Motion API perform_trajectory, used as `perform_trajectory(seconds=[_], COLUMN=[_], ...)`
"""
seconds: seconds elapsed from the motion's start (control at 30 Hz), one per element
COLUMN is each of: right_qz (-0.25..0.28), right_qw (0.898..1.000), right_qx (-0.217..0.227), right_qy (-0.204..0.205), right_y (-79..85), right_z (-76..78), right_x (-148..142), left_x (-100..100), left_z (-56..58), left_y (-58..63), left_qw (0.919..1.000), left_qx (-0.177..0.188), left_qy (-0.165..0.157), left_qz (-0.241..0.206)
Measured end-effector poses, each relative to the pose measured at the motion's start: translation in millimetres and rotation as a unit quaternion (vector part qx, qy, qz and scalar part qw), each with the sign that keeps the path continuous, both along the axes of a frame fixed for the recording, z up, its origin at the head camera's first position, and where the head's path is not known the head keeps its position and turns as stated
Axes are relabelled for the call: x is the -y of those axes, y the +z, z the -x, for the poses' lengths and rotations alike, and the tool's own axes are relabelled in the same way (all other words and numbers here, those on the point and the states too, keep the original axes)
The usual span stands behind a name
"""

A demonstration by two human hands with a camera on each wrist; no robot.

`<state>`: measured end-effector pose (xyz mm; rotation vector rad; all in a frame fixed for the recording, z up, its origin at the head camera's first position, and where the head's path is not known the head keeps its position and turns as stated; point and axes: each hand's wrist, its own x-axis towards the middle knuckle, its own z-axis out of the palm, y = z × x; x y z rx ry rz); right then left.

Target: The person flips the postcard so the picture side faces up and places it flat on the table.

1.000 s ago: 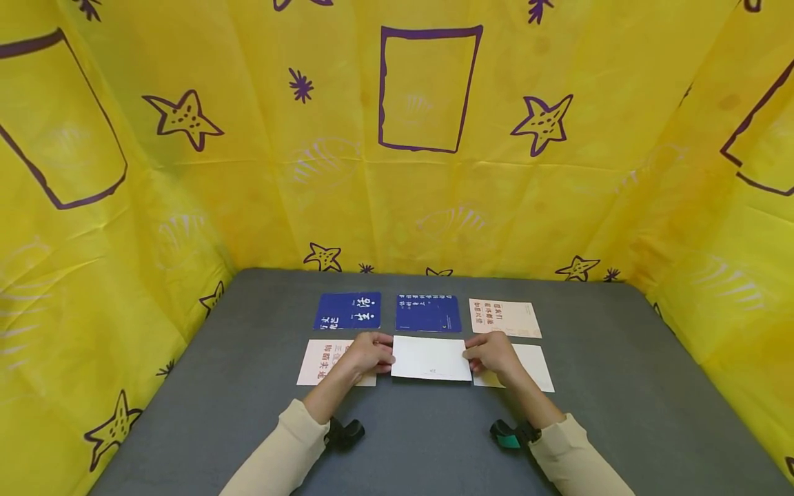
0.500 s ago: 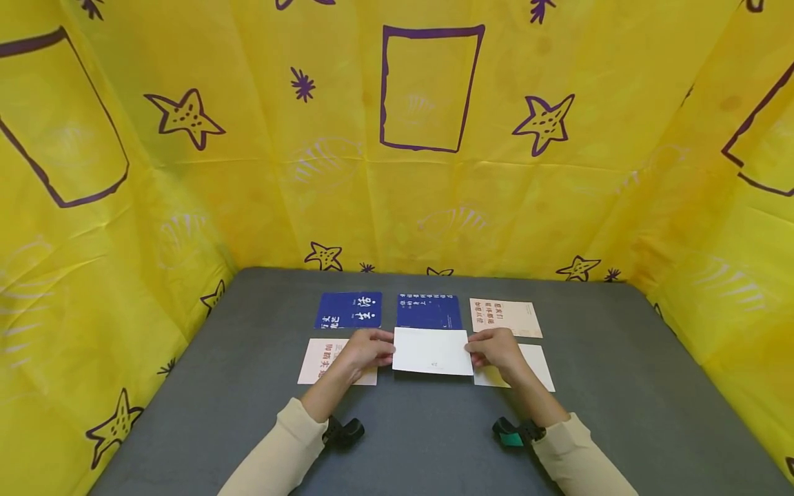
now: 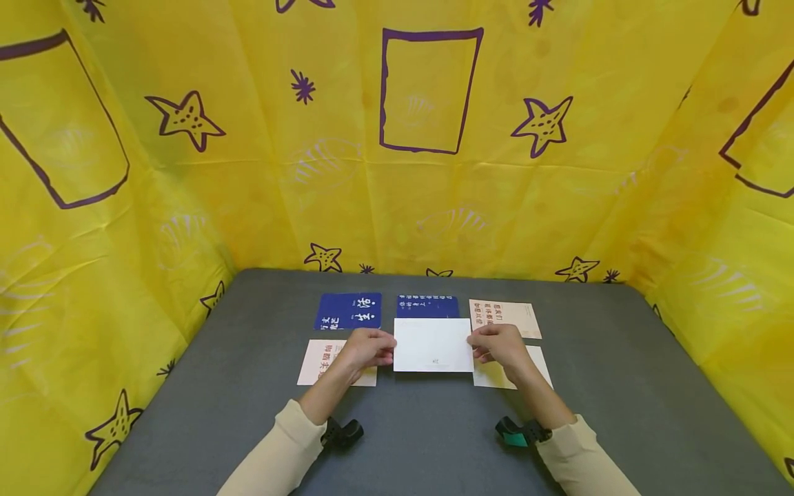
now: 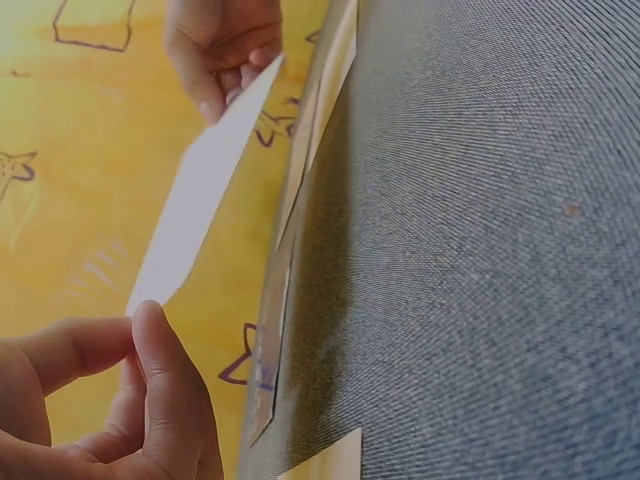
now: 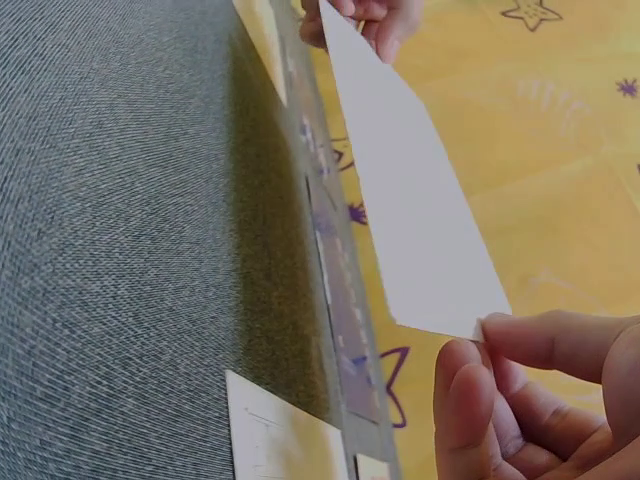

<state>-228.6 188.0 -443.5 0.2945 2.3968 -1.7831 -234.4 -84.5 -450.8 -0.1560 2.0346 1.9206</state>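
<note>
A white card (image 3: pixel 433 343) with a small mark near its lower edge is held up off the table between both hands. My left hand (image 3: pixel 367 350) pinches its left edge between thumb and fingers, as the left wrist view also shows. On the opposite edge, my right hand (image 3: pixel 501 346) pinches the card the same way. Behind the card lies a blue card (image 3: pixel 428 307), its lower part covered. The left hand is over a pink card with red characters (image 3: pixel 319 362); the right hand is over a pale card (image 3: pixel 538 364). Both wrist views show a gap between the held card and the tabletop.
On the grey table (image 3: pixel 428 441), another blue card (image 3: pixel 349 310) lies at back left and a cream card with red characters (image 3: pixel 520 318) at back right. Yellow patterned cloth (image 3: pixel 428 193) walls off the back and sides.
Both hands have raised the white card from near the table and tilted it more upright. It now hides the lower part of the middle blue card.
</note>
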Motion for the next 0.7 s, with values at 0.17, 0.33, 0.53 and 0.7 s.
perform_trajectory(seconds=[0.17, 0.33, 0.53, 0.7], right_qz=[-0.01, -0.011, -0.006, -0.007], right_qw=[1.0, 1.0, 1.0, 1.0], right_qx=[-0.016, -0.012, -0.019, -0.026], right_qy=[0.002, 0.002, 0.01, 0.01], right_y=[1.1, 2.7, 5.3, 7.6], right_z=[-1.3, -1.2, -2.3, -3.8], right_x=[-1.8, -3.8, -5.4, -6.0], left_x=[0.0, -0.1, 0.1, -1.1], left_z=[0.9, 0.9, -0.4, -1.3], left_y=[1.1, 2.7, 6.1, 8.1], left_qw=[0.9999, 0.9999, 0.9997, 0.9995], left_qx=[0.003, -0.001, -0.011, -0.021], left_qy=[0.006, 0.008, 0.004, 0.004], left_qz=[0.011, 0.015, 0.024, 0.022])
